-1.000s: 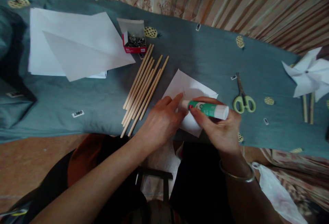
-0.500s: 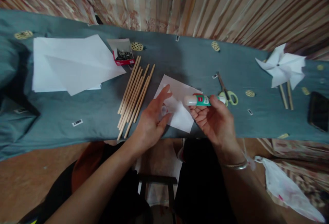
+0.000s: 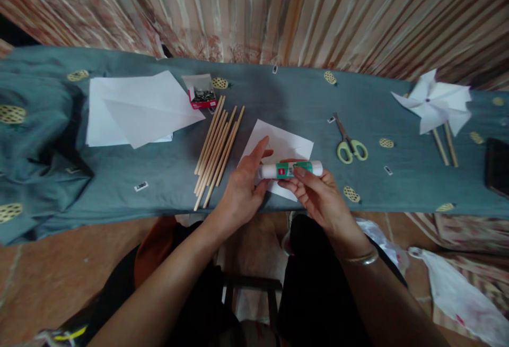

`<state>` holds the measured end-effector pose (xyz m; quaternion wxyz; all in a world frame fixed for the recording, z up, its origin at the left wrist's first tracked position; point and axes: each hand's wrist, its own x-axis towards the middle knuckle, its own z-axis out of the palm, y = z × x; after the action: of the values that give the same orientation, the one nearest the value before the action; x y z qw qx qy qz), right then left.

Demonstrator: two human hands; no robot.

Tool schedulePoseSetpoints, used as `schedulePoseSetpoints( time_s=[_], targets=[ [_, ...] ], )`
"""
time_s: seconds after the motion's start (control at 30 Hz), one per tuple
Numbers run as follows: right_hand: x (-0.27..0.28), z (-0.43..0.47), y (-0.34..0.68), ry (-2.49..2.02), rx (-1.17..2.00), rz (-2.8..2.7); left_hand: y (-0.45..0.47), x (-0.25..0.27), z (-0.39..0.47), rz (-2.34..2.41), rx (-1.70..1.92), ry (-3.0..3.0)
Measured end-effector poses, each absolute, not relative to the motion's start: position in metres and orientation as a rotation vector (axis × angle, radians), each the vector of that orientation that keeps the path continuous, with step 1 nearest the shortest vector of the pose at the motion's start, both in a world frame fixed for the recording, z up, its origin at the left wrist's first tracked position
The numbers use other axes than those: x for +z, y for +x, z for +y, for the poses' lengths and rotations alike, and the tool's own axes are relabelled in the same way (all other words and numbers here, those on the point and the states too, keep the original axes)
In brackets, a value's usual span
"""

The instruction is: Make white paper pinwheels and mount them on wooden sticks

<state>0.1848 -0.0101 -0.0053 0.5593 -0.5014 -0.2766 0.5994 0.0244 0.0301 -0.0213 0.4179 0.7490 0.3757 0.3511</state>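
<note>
A white and green glue stick (image 3: pixel 280 170) lies level above a square of white paper (image 3: pixel 292 148) on the table. My right hand (image 3: pixel 324 193) grips its body, thumb on the label. At the stick's left end my left hand (image 3: pixel 240 188) curls around the small white cap (image 3: pixel 262 172), its index finger stretched up. The cap meets the stick's end; whether it is fully seated I cannot tell. Part of the paper is hidden under both hands and the stick.
Left of my hands lie several wooden sticks (image 3: pixel 217 150), a red box of small metal pieces (image 3: pixel 202 102) and a stack of white paper (image 3: pixel 135 113). Scissors (image 3: pixel 348 142), a white paper pinwheel (image 3: pixel 433 100) and a dark phone (image 3: pixel 497 169) are to the right.
My right hand has brought the glue stick left and slightly down, against the cap in my left hand. The camera view has shifted a little.
</note>
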Motion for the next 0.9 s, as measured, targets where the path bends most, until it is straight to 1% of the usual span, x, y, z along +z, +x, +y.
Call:
schedulePoseSetpoints(
  time_s=[0.47,0.67,0.77,0.83,0.9],
  targets=[
    [-0.009,-0.01,0.178,-1.312,1.32,-0.808,0.017,-0.014,0.028,0.978,0.831,2.085],
    [-0.013,-0.015,0.172,-1.278,1.348,-0.885,0.008,-0.011,0.021,0.957,0.859,1.962],
    [-0.011,-0.017,0.171,-1.255,1.351,-1.013,0.0,-0.01,0.022,0.97,0.861,1.909],
    [-0.009,-0.018,0.175,-1.295,1.276,-1.157,-0.011,-0.01,0.026,1.013,0.866,1.896],
    [-0.008,-0.019,0.184,-1.424,1.071,-1.304,-0.03,-0.01,0.033,1.112,0.881,1.891]
  ],
)
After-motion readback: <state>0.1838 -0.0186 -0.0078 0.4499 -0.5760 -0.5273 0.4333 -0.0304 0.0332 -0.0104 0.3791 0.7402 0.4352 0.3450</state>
